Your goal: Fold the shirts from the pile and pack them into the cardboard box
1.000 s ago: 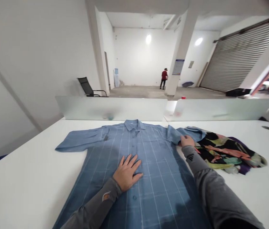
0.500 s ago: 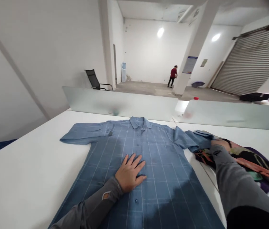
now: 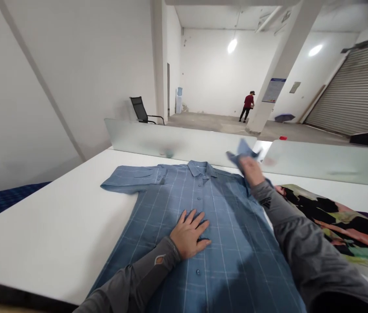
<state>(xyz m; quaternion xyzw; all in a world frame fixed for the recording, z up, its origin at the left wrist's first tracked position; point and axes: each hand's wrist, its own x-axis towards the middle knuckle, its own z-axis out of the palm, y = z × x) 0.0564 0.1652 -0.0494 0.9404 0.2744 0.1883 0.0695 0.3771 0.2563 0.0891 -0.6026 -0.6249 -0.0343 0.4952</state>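
A blue checked button-up shirt (image 3: 184, 204) lies front side up on the white table (image 3: 60, 226), its collar at the far end. Its sleeve on the left is folded in, with the cuff lying near the shoulder. My left hand (image 3: 190, 234) rests flat on the shirt front beside the button line, fingers spread. Raised above the right shoulder, my right hand (image 3: 252, 170) grips the other sleeve by its cuff end (image 3: 244, 150), which is blurred by motion.
A multicoloured patterned cloth (image 3: 337, 217) lies at the right on the table. Frosted partitions (image 3: 177, 137) line the far edge. Beyond them are a black chair (image 3: 139, 109) and a person (image 3: 247, 106) near a pillar. Dark blue fabric (image 3: 8, 200) shows at far left.
My right hand has lifted the sleeve off the table, carrying it up and leftward toward the collar. My left hand stays on the shirt. The view has shifted slightly left.
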